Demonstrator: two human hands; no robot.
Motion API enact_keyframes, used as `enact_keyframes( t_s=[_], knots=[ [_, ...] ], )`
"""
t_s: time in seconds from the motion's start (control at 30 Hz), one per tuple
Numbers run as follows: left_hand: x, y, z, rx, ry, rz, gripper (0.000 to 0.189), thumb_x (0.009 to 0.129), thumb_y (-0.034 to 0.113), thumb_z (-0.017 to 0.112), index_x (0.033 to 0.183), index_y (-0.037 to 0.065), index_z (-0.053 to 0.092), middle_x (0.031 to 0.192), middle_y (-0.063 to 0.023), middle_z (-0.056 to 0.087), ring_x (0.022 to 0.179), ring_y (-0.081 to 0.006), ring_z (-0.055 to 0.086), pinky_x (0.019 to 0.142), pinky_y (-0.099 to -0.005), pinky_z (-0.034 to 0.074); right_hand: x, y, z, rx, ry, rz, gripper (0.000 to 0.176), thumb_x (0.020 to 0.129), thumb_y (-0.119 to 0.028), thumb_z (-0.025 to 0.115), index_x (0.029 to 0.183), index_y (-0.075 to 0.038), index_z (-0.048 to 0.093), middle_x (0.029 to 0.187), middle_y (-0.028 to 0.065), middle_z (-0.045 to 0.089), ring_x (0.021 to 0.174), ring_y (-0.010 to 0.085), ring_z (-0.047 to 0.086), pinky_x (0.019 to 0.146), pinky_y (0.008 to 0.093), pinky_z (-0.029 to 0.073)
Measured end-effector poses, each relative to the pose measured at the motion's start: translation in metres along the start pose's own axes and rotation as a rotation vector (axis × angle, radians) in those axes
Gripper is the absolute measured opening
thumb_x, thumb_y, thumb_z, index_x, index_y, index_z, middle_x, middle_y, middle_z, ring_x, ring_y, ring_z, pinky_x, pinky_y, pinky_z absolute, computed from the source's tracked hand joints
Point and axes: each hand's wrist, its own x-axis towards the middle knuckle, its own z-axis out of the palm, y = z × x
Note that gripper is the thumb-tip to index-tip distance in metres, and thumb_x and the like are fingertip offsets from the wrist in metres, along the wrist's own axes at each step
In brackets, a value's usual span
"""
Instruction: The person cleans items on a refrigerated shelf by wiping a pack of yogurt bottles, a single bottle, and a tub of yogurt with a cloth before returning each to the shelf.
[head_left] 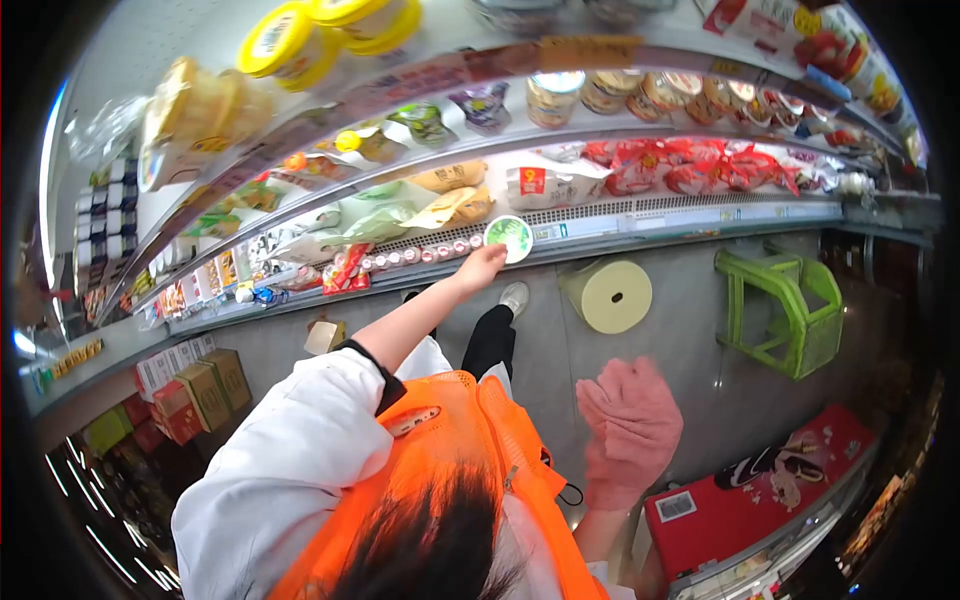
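Note:
My left hand [484, 268] reaches out to the front edge of the lowest shelf, its fingers closed on a round tub [509, 238] with a white and green lid. A row of small bottles with pale caps [420, 254] stands just left of the tub, beside a red packet [346, 271]. On the right, a pink cloth [632, 425] is bunched over my right hand, raised above the floor. It covers the fingers, and only the wrist and forearm [602, 528] show below it.
Shelves hold yellow-lidded tubs [290, 45], red bags [690, 165] and a white bag [555, 183]. On the floor stand a pale yellow round stool [616, 297] and a green plastic stool [780, 312]. Cartons [205, 388] lie left; a red-topped case [765, 490] is at lower right.

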Motion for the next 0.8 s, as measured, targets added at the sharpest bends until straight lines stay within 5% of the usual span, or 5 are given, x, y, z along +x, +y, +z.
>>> enact_keyframes(
  t_s=[0.13,0.27,0.4,0.57,0.8],
  knots=[
    [-0.086,0.045,-0.073,0.431,-0.179,0.434,0.029,0.093,0.019,0.05,0.116,0.003,0.058,0.112,-0.0114,0.062,0.104,-0.0217,0.059,0.092,-0.0334,0.044,-0.009,-0.05,0.027,0.145,-0.029,0.004,0.044,0.079,-0.001,0.059,0.119,0.012,0.046,0.116,0.0206,0.056,0.095,0.0238,0.061,0.08,0.0299,0.053],
    [-0.189,0.117,-0.151,0.61,0.094,0.711,0.026,0.085,0.011,0.057,0.11,0.004,0.061,0.108,-0.0137,0.063,0.099,-0.0282,0.061,0.087,-0.0348,0.048,-0.02,-0.073,0.059,0.288,-0.073,-0.141,0.054,0.077,-0.001,0.058,0.126,0.015,0.041,0.113,0.0241,0.058,0.094,0.0254,0.063,0.081,0.03,0.054],
    [-0.237,0.145,-0.233,0.433,0.747,1.126,0.034,0.078,0.001,0.064,0.111,0.003,0.059,0.109,-0.0117,0.062,0.101,-0.026,0.06,0.086,-0.0364,0.047,-0.033,-0.093,0.096,0.254,-0.103,-0.35,0.055,0.078,-0.001,0.056,0.126,0.017,0.039,0.106,0.0257,0.062,0.087,0.0253,0.066,0.076,0.0287,0.055],
    [-0.216,0.158,-0.323,0.355,1.432,0.962,0.116,0.058,0.02,0.085,0.142,0.005,0.006,0.143,-0.0238,0.014,0.134,-0.0385,0.019,0.108,-0.0448,0.027,-0.086,-0.141,0.168,0.321,-0.17,-0.217,0.042,0.083,-0.005,0.056,0.118,0.017,0.046,0.098,0.0247,0.064,0.077,0.0229,0.067,0.064,0.0257,0.056],
    [-0.19,0.157,-0.353,0.129,1.082,0.687,0.123,0.058,0.033,0.085,0.142,-0.001,0.002,0.148,-0.0223,0.011,0.135,-0.0411,0.02,0.111,-0.0457,0.023,-0.12,-0.095,0.241,0.305,-0.129,-0.207,0.043,0.087,-0.015,0.058,0.115,0.016,0.048,0.087,0.0281,0.064,0.069,0.0245,0.067,0.051,0.0237,0.054]
  ],
)
